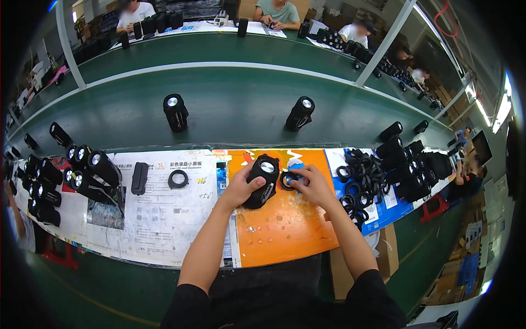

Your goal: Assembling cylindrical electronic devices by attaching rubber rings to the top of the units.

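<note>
Over the orange sheet, my left hand is wrapped around a black cylindrical speaker with a round silver end that faces up. Just to the right of it, my right hand pinches a black ring. Blue shows at those fingertips; I cannot tell whether it is a finger covering or a scrap of material. A small blue and white thing lies behind the ring. The speaker and the ring are slightly apart.
To the right is a heap of black rings, with stacked black speakers beyond. More speakers stand at left. A single ring and an oblong black part lie on white sheets. Two speakers stand on the green belt. People work across it.
</note>
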The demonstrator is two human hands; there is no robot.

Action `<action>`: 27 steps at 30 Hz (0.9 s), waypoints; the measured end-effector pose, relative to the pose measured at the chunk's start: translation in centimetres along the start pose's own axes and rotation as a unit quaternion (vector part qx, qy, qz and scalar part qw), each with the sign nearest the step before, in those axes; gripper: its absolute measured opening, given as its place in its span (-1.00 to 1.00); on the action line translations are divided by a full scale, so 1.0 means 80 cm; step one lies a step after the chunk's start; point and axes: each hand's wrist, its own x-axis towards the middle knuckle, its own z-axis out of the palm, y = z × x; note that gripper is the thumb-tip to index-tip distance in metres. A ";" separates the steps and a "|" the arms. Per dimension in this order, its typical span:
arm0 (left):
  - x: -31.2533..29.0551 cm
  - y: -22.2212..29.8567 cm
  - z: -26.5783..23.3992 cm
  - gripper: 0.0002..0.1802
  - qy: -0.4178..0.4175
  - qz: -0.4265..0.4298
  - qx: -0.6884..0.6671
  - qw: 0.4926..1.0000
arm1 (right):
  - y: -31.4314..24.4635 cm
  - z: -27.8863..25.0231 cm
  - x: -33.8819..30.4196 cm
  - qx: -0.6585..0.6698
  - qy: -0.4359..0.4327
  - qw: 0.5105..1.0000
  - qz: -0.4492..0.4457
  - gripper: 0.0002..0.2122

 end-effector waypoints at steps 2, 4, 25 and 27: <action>0.000 0.002 -0.002 0.09 -0.002 0.000 0.006 1.000 | -0.004 0.003 0.008 -0.004 0.007 1.000 -0.029 -0.66; -0.004 0.001 -0.003 -0.05 -0.005 -0.017 0.016 1.000 | -0.009 0.004 0.015 -0.016 -0.033 0.998 0.046 -0.73; 0.000 0.002 -0.002 -0.11 -0.028 0.000 0.004 1.000 | 0.000 -0.001 -0.020 -0.056 0.040 0.985 -0.155 -0.83; 0.002 0.004 0.003 -0.11 -0.040 -0.003 -0.004 0.999 | 0.009 -0.010 -0.009 0.126 0.020 0.990 -0.067 -0.82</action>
